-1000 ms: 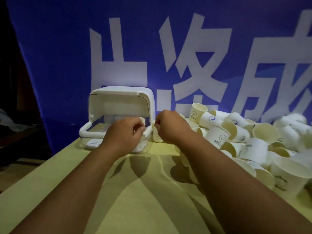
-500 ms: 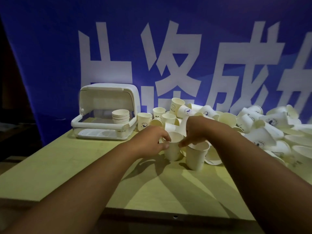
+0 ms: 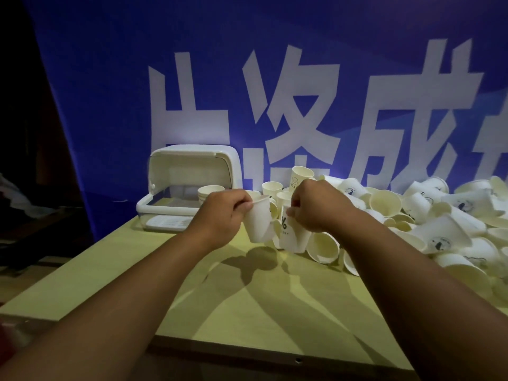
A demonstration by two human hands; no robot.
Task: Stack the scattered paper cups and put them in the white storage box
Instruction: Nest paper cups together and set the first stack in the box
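Observation:
My left hand pinches the rim of a white paper cup and holds it lifted above the table. Beside it, my right hand grips the rim of a second paper cup printed with dark marks. The two cups are close together, nearly touching. The white storage box stands open at the back left, with a short stack of cups inside. A big heap of scattered paper cups covers the right side of the table.
The yellow-green table has its front edge near the bottom of the view. A blue banner with large white characters hangs right behind the box and cups. To the left of the table is dark floor space.
Both hands left the storage box, reached into the cup pile and each picked up one cup; now the two cups are raised off the table, held side by side.

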